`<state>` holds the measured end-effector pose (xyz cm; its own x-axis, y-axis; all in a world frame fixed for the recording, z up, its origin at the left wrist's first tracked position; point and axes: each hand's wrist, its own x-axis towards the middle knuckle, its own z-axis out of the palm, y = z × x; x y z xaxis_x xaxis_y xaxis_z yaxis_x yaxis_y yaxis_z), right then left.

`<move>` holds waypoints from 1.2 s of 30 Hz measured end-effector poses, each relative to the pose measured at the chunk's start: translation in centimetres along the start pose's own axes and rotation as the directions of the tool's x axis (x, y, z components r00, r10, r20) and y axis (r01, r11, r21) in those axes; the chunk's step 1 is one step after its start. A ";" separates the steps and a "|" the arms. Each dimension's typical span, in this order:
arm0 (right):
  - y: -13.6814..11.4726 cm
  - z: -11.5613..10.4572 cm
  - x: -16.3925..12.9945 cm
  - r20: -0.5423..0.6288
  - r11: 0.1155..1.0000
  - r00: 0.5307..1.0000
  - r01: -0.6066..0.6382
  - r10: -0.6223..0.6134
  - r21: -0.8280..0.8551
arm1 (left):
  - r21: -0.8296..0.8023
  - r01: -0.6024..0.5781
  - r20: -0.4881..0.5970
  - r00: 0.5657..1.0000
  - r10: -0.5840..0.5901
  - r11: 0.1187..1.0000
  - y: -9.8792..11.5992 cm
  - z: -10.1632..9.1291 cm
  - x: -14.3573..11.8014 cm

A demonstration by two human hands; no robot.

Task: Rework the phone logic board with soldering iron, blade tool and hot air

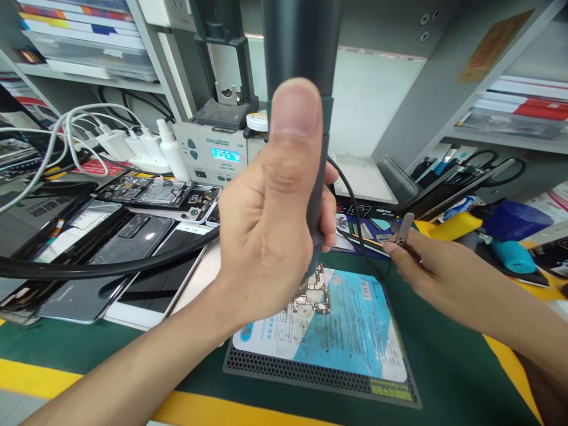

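My left hand (275, 219) is wrapped around the dark upright handle of a hot air gun (302, 41), thumb pressed along its front. The gun's lower end points down over a small phone circuit board (317, 296), partly hidden behind my hand. That board lies on a worn blue-and-white card (355, 325), which rests on a grey mat with a honeycomb edge (306, 370). Off to the right, my right hand (417, 260) pinches metal tweezers (404, 228), their flat rounded end sticking up and the tips mostly hidden.
A rework station (213, 154) with a lit display stands behind. Several phones (106, 266) lie at left, crossed by a thick black hose (89, 269). White chargers (128, 142) sit behind them. At right are a flat heating plate (366, 177), scissors (483, 160) and a yellow-handled tool (457, 225).
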<state>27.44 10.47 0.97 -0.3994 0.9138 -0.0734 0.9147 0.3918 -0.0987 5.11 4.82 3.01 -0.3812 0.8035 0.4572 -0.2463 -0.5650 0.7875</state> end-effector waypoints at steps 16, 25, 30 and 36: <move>0.5 0.5 0.1 -0.029 1.000 1.000 0.002 -0.002 -0.008 | 0.046 0.017 0.012 1.000 -0.018 0.999 0.2 -0.2 -0.1; 0.5 0.5 0.1 -0.059 0.999 0.998 0.029 -0.030 -0.019 | 0.013 0.009 0.026 1.000 -0.010 1.000 -0.1 -0.4 0.0; 0.4 0.6 0.1 -0.047 1.000 0.999 0.024 -0.024 -0.012 | 0.011 -0.004 0.029 1.000 0.004 1.000 0.1 -0.3 -0.1; 0.5 0.8 0.2 -0.063 0.999 0.997 0.040 -0.041 -0.021 | 0.018 -0.014 0.035 0.999 0.013 1.000 0.0 -0.4 -0.2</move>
<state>27.82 10.74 0.15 -0.4320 0.9018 -0.0063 0.8992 0.4302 -0.0803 4.85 4.61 2.75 -0.3528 0.8022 0.4818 -0.2246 -0.5724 0.7886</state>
